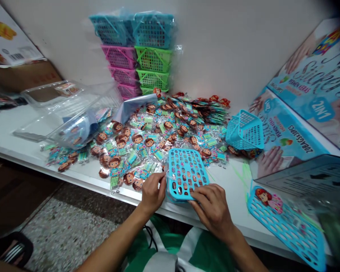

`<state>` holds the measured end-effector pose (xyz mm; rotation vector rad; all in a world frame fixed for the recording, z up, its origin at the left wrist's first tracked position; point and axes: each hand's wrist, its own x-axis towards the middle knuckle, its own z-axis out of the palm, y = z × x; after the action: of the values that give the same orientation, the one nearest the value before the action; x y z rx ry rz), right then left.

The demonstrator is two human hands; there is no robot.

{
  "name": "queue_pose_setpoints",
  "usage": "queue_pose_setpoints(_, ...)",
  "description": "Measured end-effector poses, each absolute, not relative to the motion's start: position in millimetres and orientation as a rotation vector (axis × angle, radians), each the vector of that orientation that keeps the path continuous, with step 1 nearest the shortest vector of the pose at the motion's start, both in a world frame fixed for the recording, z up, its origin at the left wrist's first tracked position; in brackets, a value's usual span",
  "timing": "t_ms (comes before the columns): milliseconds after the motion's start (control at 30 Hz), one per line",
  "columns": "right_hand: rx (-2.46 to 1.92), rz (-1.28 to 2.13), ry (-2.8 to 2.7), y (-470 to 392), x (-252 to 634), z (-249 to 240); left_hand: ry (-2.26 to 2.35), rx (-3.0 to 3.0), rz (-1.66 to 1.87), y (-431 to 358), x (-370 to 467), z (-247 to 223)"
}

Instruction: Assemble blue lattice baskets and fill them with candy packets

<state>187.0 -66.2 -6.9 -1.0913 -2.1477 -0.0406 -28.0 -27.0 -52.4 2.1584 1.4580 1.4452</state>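
Left grip (153, 192), right grip (213, 206), blue lid (189, 168) between

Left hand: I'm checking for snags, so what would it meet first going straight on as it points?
The left hand would likely meet the left edge of the blue perforated panel first; depth is unclear, and the two may already touch.

I count two hands, one left hand (154, 190) and one right hand (214, 206), and two blue panels (187, 170). Three pink baskets (119, 56), three green baskets (153, 58) and at least two stacked blue baskets (153, 30) show, plus one sandal (18, 247). Packets (137, 138) number dozens, too heaped to count exactly.
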Motion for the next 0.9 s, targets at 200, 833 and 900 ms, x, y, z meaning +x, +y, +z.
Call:
queue_pose_setpoints(200, -1.098, -0.071, -2.151, -70.8, 188.4, -12.0, 1.441, 2.358, 1.474, -64.7, -29.3, -57.1)
queue_pose_setpoints(833, -1.076, -0.021, -2.198, -95.8, 195.6, -26.4, 1.020, 2.446, 1.266, -74.8, -36.6, -68.0)
queue_pose_setpoints(900, -1.062, 0.017, -2.200, -97.0, 198.3, -23.4, 0.953, 2.524, 1.197, -70.7, -43.1, -64.6)
